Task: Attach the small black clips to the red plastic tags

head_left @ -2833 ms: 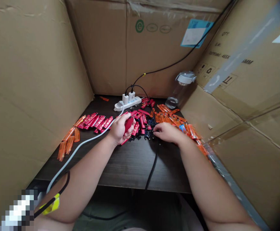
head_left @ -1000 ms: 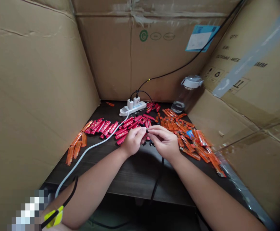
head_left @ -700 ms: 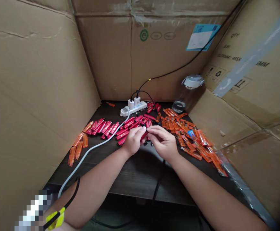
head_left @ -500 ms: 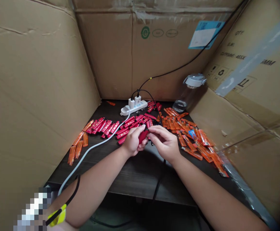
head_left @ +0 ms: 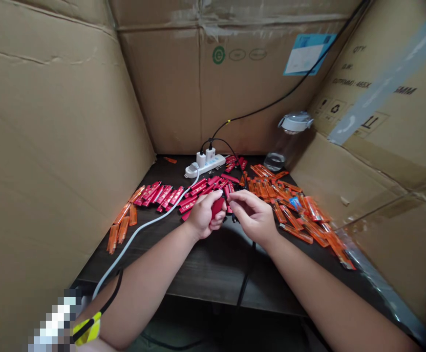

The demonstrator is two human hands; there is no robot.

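My left hand [head_left: 202, 217] is wrapped around a red lighter [head_left: 218, 207], with the thumb near its dark top end. Close beside that end, my right hand [head_left: 256, 215] has its thumb and forefinger pinched together. Anything between those fingertips is too small or hidden to make out. Behind my hands lies a heap of red lighters [head_left: 199, 187], and another row of red lighters [head_left: 157, 191] is at the left. Transparent orange lighters [head_left: 262, 188] are piled to the right of my right hand.
A white power strip [head_left: 205, 166] with plugs stands at the back. Its white cable [head_left: 138, 227] runs across the dark table [head_left: 183, 269] to the left. A clear bottle [head_left: 277, 146] stands back right. Several orange lighters [head_left: 123, 228] lie at the left edge. Cardboard walls [head_left: 176, 88] enclose three sides.
The view has shifted slightly. My left hand keeps its hold on the red lighter, while my right fingertips have moved a little to the right, still pinched near its top.
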